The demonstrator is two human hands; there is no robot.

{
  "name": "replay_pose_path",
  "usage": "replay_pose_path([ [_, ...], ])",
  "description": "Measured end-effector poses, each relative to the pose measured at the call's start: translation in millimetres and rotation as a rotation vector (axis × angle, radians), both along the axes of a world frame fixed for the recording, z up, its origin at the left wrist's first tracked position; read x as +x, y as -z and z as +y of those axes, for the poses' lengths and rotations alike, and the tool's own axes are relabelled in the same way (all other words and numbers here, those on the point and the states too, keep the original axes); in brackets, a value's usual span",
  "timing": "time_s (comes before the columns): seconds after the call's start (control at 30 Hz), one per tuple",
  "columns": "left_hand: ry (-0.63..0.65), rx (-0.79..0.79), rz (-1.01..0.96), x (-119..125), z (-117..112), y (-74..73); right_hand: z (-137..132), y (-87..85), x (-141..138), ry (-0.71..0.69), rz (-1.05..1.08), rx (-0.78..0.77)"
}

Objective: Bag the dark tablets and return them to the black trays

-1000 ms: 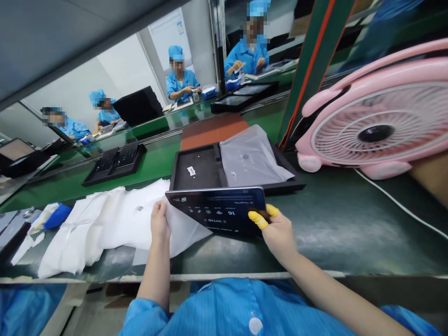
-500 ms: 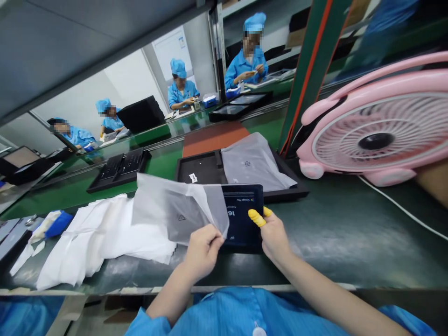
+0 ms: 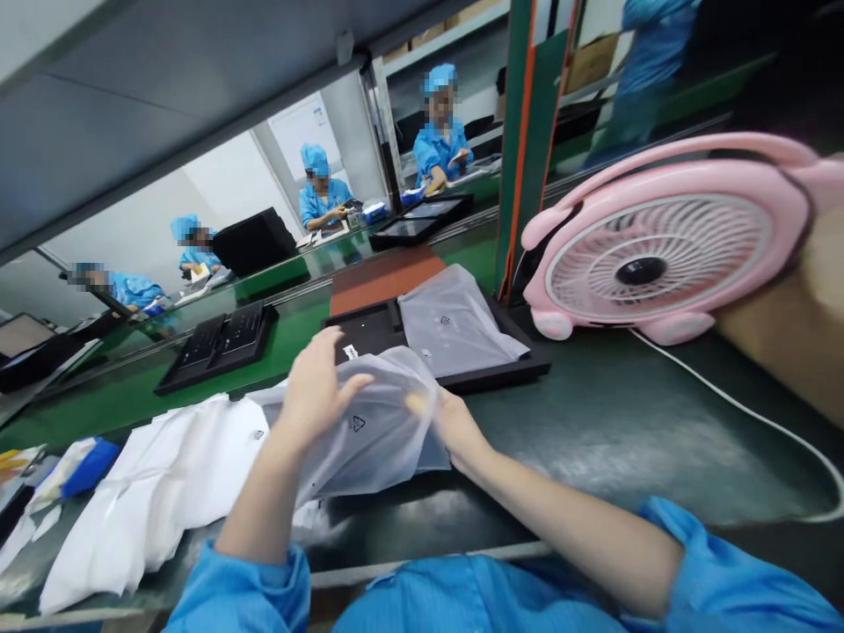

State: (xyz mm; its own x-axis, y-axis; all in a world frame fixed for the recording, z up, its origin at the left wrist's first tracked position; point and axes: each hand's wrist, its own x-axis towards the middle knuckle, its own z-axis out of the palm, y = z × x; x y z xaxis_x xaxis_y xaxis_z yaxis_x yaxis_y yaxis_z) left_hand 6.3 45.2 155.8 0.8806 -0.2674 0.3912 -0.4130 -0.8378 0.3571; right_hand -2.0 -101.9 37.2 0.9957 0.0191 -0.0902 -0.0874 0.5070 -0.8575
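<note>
A translucent plastic bag (image 3: pixel 356 448) with a recycling mark lies loosely spread in front of me. My left hand (image 3: pixel 313 391) is over the bag's left part, fingers stretched and thumb apart. My right hand (image 3: pixel 458 426) is at the bag's right-hand mouth, its yellow-covered fingertips blurred behind the film. Whether those fingers grip anything is not clear. The tablet's dark screen no longer shows directly; the bag looks greyish where it may lie. Behind the bag, a black tray (image 3: pixel 373 330) carries another bagged flat item (image 3: pixel 454 321).
White bags (image 3: pixel 151 492) are piled at the left, beside a blue-and-white packet (image 3: pixel 89 466). A pink fan (image 3: pixel 659 255) with a white cable (image 3: pixel 731 400) stands at the right. Another black tray (image 3: pixel 217 343) sits at the back left. Co-workers in blue sit across the line.
The bag now covers the tablet's screen that stuck out at the right. My left hand has let go of the bag's edge and moved up and left. My right fingers are now behind the film.
</note>
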Motion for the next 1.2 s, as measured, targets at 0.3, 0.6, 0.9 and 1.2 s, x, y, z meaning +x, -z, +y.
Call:
replay_pose_path([
  [0.3, -0.039, -0.339, 0.282, -1.2, 45.7, 13.6, -51.7, -38.6, 18.3, -0.363, -0.589, -0.441],
  [0.6, -0.172, -0.513, 0.108, -14.8, 59.1, 32.8, -132.5, -77.9, 60.0, 0.264, -0.873, -1.321],
  [0.9, -0.091, -0.309, 0.157, -24.2, 22.5, 27.4, -41.8, -147.8, 46.8, -0.205, -0.735, -0.660],
  [1.2, -0.196, -0.371, 0.117, -18.9, 49.4, 34.1, -78.4, -59.9, 45.4, -0.385, -0.485, -0.808],
])
